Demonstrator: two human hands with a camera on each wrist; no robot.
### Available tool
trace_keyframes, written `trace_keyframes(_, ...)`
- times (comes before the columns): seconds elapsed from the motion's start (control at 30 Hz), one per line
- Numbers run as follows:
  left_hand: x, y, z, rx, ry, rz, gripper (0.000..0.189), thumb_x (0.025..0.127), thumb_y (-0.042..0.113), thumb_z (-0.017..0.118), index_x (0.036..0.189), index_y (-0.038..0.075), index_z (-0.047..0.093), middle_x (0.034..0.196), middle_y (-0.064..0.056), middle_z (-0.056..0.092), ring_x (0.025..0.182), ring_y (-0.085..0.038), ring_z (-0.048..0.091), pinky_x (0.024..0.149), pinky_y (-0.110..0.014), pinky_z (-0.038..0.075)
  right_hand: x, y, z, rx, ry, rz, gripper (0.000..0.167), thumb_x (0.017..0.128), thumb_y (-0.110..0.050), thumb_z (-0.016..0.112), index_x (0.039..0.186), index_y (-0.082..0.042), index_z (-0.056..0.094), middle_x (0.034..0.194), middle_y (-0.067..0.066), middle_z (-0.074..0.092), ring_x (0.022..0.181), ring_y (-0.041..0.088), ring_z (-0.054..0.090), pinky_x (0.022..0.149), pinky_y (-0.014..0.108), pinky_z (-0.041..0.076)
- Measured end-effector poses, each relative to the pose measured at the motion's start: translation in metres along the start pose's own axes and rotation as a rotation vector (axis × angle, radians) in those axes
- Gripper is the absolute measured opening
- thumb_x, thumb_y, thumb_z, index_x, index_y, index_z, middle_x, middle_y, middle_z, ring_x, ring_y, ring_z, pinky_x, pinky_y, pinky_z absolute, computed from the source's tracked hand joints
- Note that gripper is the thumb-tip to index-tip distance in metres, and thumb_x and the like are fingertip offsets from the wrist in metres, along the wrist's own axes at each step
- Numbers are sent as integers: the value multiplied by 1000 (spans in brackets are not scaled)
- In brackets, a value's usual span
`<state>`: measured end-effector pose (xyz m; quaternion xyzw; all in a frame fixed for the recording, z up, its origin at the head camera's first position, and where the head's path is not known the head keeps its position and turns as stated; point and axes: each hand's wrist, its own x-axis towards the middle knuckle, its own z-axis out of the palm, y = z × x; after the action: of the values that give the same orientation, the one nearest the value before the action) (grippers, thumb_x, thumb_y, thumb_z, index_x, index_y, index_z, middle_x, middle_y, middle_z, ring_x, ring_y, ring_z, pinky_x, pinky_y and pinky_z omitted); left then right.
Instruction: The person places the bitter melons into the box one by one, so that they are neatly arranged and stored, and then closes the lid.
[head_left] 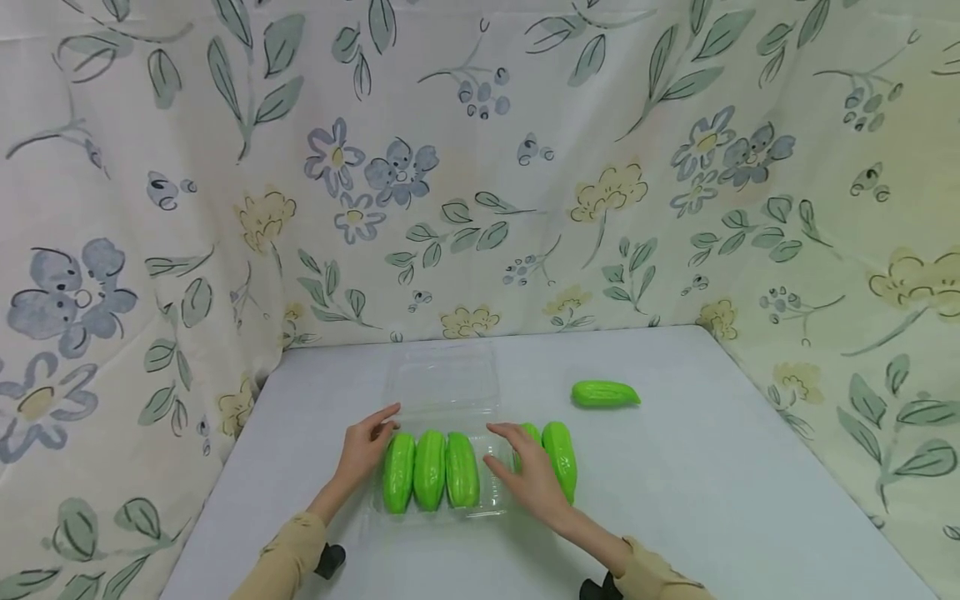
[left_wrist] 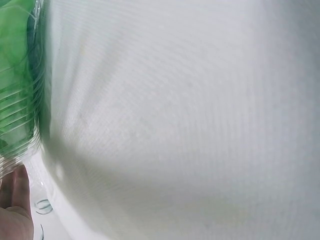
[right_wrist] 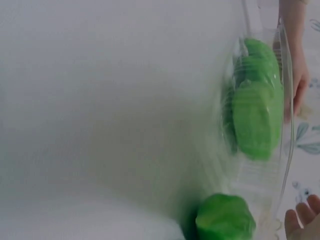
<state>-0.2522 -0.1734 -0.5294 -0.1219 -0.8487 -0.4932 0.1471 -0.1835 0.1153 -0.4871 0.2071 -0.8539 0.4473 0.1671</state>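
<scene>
Three glossy green cucumber-shaped vegetables (head_left: 430, 471) lie side by side in the left part of a clear plastic clamshell box (head_left: 491, 498), whose lid (head_left: 442, 375) is folded back behind it. At the box's left back edge is my left hand (head_left: 363, 446), its fingers beside the leftmost vegetable; in the left wrist view its fingers (left_wrist: 20, 187) reach up to the ribbed wall. My right hand (head_left: 536, 479) hovers at the box's right side, fingers spread and holding nothing. Beyond it lie two more green vegetables (head_left: 561, 458), one mostly hidden by the hand.
Another green vegetable (head_left: 604, 394) lies sideways farther back on the right of the white table (head_left: 675, 483). Floral cloth (head_left: 480, 183) hangs behind the table and along both sides. Dark wrist-camera mounts (head_left: 330, 561) show below the sleeves.
</scene>
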Motion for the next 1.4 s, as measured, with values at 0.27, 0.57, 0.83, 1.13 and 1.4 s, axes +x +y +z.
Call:
trace_keyframes(0.27,0,3,-1,2,7,9,32,91,-2,56,122,1,63,98,-21,71,74,-13,65,58,-18,44,2,7,-21,-88,78,55,43,81,-12,74,122,-7,62,116,8,63,109,27,59,88,45,49)
trace_keyframes(0.57,-1,2,0,-6,13,17,32,91,-2,57,122,0,63,100,-21,71,77,-12,67,59,-18,46,0,23,-41,-157,115,164,43,83,-14,73,123,-6,61,116,14,60,110,32,58,89,49,47)
trace_keyframes(0.83,0,2,0,-1,10,8,32,91,-3,57,123,-1,62,101,-21,71,77,-13,66,58,-18,45,-5,40,-50,-144,125,289,47,85,-12,70,128,-2,56,123,27,53,115,43,51,94,55,41)
trace_keyframes(1.13,0,1,0,3,10,9,32,91,-3,56,123,0,62,98,-21,71,75,-20,67,56,-18,44,3,61,-68,-81,-24,480,50,92,-19,61,136,-1,47,130,31,50,117,48,49,94,56,42)
trace_keyframes(1.4,-1,5,0,2,9,-2,32,91,-2,56,123,0,62,98,-21,72,77,-24,68,58,-18,44,9,68,-76,65,-147,617,55,94,-22,58,142,-2,40,137,33,43,123,48,46,94,57,43)
